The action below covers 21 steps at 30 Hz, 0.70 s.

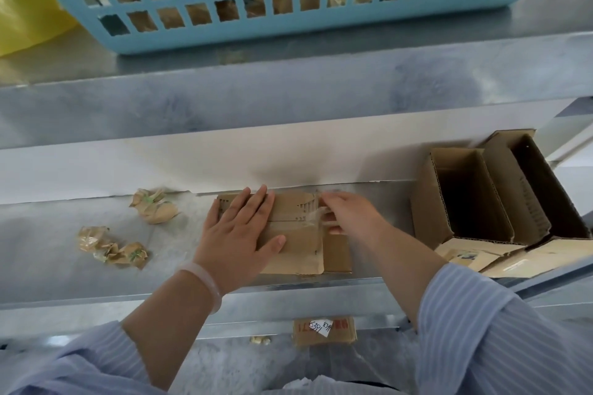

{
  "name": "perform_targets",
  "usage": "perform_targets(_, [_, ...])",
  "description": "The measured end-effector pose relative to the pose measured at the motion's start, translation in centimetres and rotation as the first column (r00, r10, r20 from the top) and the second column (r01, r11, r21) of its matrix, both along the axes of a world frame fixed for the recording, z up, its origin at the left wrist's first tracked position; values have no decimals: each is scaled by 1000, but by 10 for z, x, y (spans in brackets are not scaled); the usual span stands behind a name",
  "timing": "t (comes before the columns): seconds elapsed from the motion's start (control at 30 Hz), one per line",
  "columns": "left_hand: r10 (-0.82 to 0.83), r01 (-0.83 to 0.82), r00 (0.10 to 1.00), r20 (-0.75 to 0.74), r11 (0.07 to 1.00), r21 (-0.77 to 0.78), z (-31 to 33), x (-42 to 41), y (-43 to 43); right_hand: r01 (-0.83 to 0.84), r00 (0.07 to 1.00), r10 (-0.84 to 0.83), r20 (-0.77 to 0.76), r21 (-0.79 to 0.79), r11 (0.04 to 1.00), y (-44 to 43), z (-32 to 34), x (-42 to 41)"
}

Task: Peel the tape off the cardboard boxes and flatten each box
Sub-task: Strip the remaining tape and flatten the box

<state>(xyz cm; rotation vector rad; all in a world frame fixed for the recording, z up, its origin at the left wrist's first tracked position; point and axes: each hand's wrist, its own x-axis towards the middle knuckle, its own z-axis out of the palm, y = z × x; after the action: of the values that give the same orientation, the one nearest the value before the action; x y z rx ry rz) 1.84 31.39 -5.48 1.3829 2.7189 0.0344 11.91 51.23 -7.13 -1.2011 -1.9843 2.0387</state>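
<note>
Item under work: one small cardboard box (pixel 298 234), lying low at the front middle of the metal surface (pixel 64 234), its top seam facing up. A strip of clear tape (pixel 316 218) is lifted at the box's right end.

Left hand (pixel 244 228): fingers straight and spread, palm pressed flat on the box top, grasping nothing.

Right hand (pixel 346 215): at the right end of the box, its fingers (pixel 330 228) curled and appearing to pinch the raised tape.

Step in hand, as judged: peeling. This box is not yet flattened.

Next move calls for a steady pull along the seam while the flat hand holds the box against sliding. Clear film may tear short.

Surroundings: crumpled tape wads (pixel 154 210) lie well to the left. Two open boxes (pixel 465 196) stand at the right, unflattened. A blue basket (pixel 288 32) holding cardboard sits on the ledge behind.
</note>
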Motion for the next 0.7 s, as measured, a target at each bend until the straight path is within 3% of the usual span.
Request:
perform_targets(0.2, [-14, 14, 1000, -6, 1000, 2, 0, 0, -1, -23, 997, 24, -67, 14, 1000, 11, 12, 1])
perform_targets(0.27, [-16, 16, 1000, -4, 1000, 2, 1, 0, -1, -118, 992, 123, -13, 202, 972, 16, 12, 3])
perform_targets(0.4, [-20, 20, 1000, -7, 1000, 7, 1, 0, -1, -220, 974, 216, 67, 501, 837, 17, 9, 5])
perform_targets(0.5, [-19, 19, 1000, 4, 1000, 11, 2, 0, -2, -323, 941, 304, 149, 665, 673, 17, 13, 3])
perform_targets(0.6, [-22, 22, 1000, -4, 1000, 2, 3, 0, -2, -398, 903, 377, 206, 735, 550, 18, 16, 4])
perform_targets(0.7, [-25, 25, 1000, 11, 1000, 12, 4, 0, -2, -408, 893, 397, 213, 757, 511, 20, 15, 4])
